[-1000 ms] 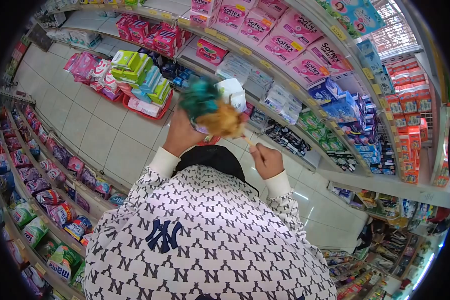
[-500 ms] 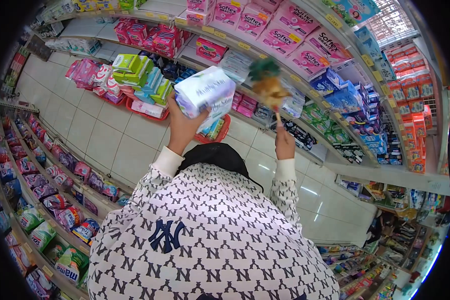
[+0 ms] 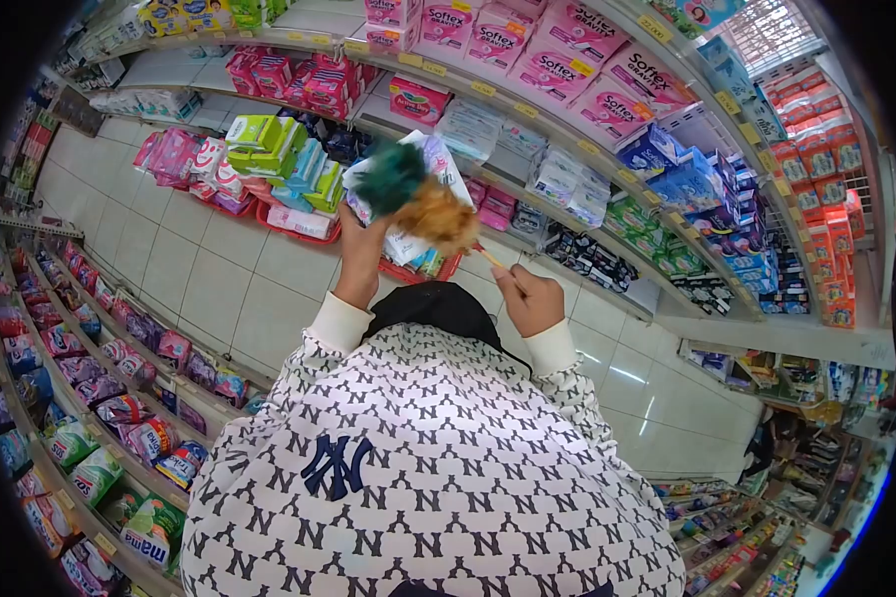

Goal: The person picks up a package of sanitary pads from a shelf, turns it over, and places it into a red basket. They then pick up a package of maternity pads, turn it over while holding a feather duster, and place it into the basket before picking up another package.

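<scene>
My left hand [image 3: 361, 254] grips a white and lilac package [image 3: 444, 164] by its lower left side, holding it above the baskets. Closed round the thin stick of a duster is my right hand [image 3: 530, 298], to the right of the package. The duster's green and tan head [image 3: 408, 194] lies over the front of the package and hides most of its print. Motion blurs the duster head, and whether it touches the package cannot be made out.
Shelves of pink Softex packs [image 3: 558, 75] curve across the top. Red baskets [image 3: 304, 235] with green, blue and pink packs stand on the tiled floor [image 3: 199, 274]. Another shelf row [image 3: 119, 368] runs down the left. Orange packs [image 3: 811, 149] hang at the right.
My right hand has moved left and slightly down, bringing the duster from beside the shelf to in front of the package. My left hand still holds the package in nearly the same place.
</scene>
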The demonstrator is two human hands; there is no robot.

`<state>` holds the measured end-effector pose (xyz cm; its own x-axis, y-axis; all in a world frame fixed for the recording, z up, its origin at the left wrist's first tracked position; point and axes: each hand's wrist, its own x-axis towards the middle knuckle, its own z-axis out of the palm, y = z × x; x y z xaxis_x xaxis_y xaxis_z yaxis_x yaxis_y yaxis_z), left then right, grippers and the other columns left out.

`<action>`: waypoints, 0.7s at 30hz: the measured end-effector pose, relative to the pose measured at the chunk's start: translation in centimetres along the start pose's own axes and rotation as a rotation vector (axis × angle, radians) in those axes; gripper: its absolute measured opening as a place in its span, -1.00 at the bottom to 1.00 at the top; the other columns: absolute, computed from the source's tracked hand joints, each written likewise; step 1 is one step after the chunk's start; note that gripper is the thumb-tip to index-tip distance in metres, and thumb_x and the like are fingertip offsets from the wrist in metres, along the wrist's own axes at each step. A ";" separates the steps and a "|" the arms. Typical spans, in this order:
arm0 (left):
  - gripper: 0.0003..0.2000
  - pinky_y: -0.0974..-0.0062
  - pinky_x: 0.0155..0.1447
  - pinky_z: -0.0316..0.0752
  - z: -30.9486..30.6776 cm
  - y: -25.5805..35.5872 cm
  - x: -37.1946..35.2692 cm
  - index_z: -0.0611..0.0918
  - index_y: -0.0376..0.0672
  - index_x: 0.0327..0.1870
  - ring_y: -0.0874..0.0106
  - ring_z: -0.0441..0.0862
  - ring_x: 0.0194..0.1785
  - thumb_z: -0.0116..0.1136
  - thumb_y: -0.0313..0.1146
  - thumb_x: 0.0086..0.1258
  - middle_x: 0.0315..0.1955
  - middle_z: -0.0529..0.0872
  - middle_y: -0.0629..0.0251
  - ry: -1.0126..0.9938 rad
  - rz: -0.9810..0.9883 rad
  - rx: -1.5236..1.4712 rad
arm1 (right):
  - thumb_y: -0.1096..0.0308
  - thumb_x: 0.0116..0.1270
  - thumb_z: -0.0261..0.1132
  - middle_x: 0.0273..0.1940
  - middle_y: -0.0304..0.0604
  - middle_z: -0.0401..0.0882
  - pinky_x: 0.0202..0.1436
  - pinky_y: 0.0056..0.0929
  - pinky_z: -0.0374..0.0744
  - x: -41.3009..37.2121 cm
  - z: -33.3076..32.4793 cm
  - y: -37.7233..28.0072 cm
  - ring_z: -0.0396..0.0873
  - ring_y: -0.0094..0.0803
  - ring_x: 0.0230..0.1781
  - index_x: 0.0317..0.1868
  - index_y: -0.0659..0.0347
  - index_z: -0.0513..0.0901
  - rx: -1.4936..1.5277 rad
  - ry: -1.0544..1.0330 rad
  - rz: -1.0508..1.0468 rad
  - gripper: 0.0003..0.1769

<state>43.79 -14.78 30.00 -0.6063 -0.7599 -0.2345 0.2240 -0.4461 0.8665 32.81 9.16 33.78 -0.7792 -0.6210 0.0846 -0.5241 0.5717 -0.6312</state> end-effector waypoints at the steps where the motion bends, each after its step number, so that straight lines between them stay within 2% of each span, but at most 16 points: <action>1: -0.37 0.48 0.15 0.49 0.3 0.6 0.0 0.24 -0.29 0.24 0.42 0.57 0.08 0.35 -0.37 0.24 0.05 0.54 0.16 -0.026 -0.001 -0.037 | 0.20 0.48 0.16 -0.66 -0.18 0.27 -0.53 -0.44 0.23 -0.1 0.0 -0.3 0.16 -0.56 -0.56 -0.39 0.37 0.58 -0.106 -0.043 -0.025 -0.62; 2: -0.45 0.44 0.19 0.47 0.8 1.0 -0.4 0.33 -0.27 0.23 0.39 0.58 0.07 0.28 -0.27 0.31 0.09 0.55 0.18 -0.039 -0.073 -0.048 | 0.20 0.47 0.17 -0.66 -0.15 0.32 -0.54 -0.42 0.27 0.7 1.5 3.0 0.25 -0.49 -0.63 -0.44 0.39 0.54 -0.008 0.100 0.007 -0.59; 5: -0.47 0.41 0.22 0.46 0.9 2.5 -0.7 0.41 -0.25 0.24 0.33 0.61 0.04 0.21 -0.16 0.35 0.09 0.59 0.19 -0.157 -0.351 -0.401 | 0.12 0.44 0.18 -0.67 -0.02 0.42 -0.53 -0.25 0.39 2.2 -0.6 3.9 0.36 -0.04 -0.69 -0.46 0.32 0.53 0.153 0.276 0.195 -0.57; 6: -0.45 0.36 0.22 0.49 1.0 2.8 -0.5 0.46 -0.21 0.25 0.28 0.64 0.01 0.12 0.00 0.38 0.06 0.63 0.16 -0.146 -0.381 -0.423 | 0.14 0.37 0.26 -0.70 -0.05 0.38 -0.55 -0.23 0.38 1.6 -0.9 3.2 0.39 -0.01 -0.68 -0.53 0.29 0.49 0.227 0.285 0.151 -0.58; 9: -0.39 0.19 0.24 0.47 -1.0 0.8 0.5 0.43 -0.19 0.30 0.24 0.63 0.04 0.04 0.08 0.39 0.06 0.63 0.12 -0.271 -0.725 -0.765 | 0.18 0.33 0.31 -0.70 -0.07 0.36 -0.56 -0.25 0.38 -1.4 -0.7 1.2 0.40 -0.08 -0.68 -0.58 0.25 0.44 0.067 0.006 -0.413 -0.59; 10: -0.37 -0.02 0.29 0.39 -1.1 1.0 1.7 0.43 -0.10 0.33 0.18 0.57 0.12 -0.03 0.17 0.38 0.11 0.59 0.13 -0.666 -0.756 -0.910 | 0.28 0.31 0.31 -0.68 -0.02 0.31 -0.56 -0.27 0.35 -1.3 -1.2 -0.7 0.36 -0.09 -0.68 -0.59 0.27 0.41 0.036 -0.041 -0.478 -0.61; 11: -0.36 -0.22 0.35 0.26 -1.2 0.3 1.0 0.42 -0.03 0.35 0.08 0.46 0.26 -0.04 0.19 0.37 0.22 0.52 0.14 -0.610 -0.837 -0.995 | 0.29 0.32 0.30 -0.68 -0.01 0.32 -0.56 -0.27 0.34 -0.9 -0.8 0.0 0.36 -0.09 -0.68 -0.59 0.27 0.40 0.027 0.027 -0.405 -0.61; 13: -0.36 -0.34 0.38 0.14 0.7 2.2 -0.6 0.40 0.02 0.37 0.00 0.36 0.35 -0.05 0.20 0.36 0.29 0.47 0.14 -0.468 -0.766 -0.746 | 0.30 0.33 0.29 -0.67 0.00 0.33 -0.56 -0.26 0.34 0.4 0.1 2.6 0.36 -0.07 -0.68 -0.60 0.27 0.40 0.002 0.154 -0.252 -0.62; 14: -0.34 -0.40 0.38 0.09 1.0 2.5 -0.8 0.39 -0.01 0.38 -0.04 0.31 0.40 -0.05 0.20 0.36 0.34 0.42 0.10 -0.447 -0.745 -0.743 | 0.23 0.30 0.33 -0.65 -0.03 0.40 -0.55 -0.20 0.39 1.2 0.2 3.5 0.45 -0.05 -0.64 -0.60 0.21 0.45 0.026 0.272 -0.058 -0.62; 15: -0.33 -0.41 0.37 0.09 1.0 2.4 -0.7 0.39 -0.01 0.38 -0.04 0.33 0.38 -0.06 0.21 0.35 0.33 0.43 0.11 -0.481 -0.764 -0.815 | 0.25 0.29 0.33 -0.65 -0.04 0.40 -0.54 -0.21 0.39 1.1 0.2 3.6 0.46 -0.05 -0.63 -0.60 0.20 0.45 0.037 0.277 -0.066 -0.64; 17: -0.32 -0.28 0.38 0.20 0.9 2.5 -0.7 0.42 -0.09 0.35 -0.01 0.38 0.35 -0.06 0.22 0.36 0.30 0.45 0.06 -0.551 -0.727 -0.813 | 0.27 0.26 0.34 -0.63 -0.04 0.41 -0.53 -0.21 0.39 0.4 0.3 3.4 0.47 -0.06 -0.61 -0.60 0.19 0.45 0.063 0.291 -0.085 -0.66; 18: -0.32 -0.18 0.38 0.26 -0.2 0.5 0.4 0.42 -0.13 0.33 0.02 0.41 0.33 -0.08 0.22 0.36 0.29 0.46 0.03 -0.539 -0.973 -1.189 | 0.34 0.21 0.36 -0.61 -0.05 0.42 -0.51 -0.22 0.41 0.1 -0.1 2.9 0.47 -0.08 -0.58 -0.60 0.18 0.46 0.008 0.157 -0.425 -0.71; 21: -0.34 -0.20 0.37 0.26 -1.2 -0.3 1.2 0.43 -0.10 0.34 0.05 0.40 0.35 -0.08 0.20 0.36 0.30 0.44 0.02 -0.470 -1.076 -1.099 | 0.38 0.15 0.37 -0.60 -0.08 0.42 -0.49 -0.22 0.42 0.2 -0.2 3.2 0.46 -0.07 -0.57 -0.61 0.15 0.47 -0.055 0.115 -0.450 -0.73</action>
<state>43.91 -16.10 28.99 -0.9592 0.2282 -0.1668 -0.1530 -0.9154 -0.3724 30.91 11.03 31.93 -0.5019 -0.7518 0.4275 -0.8337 0.2889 -0.4707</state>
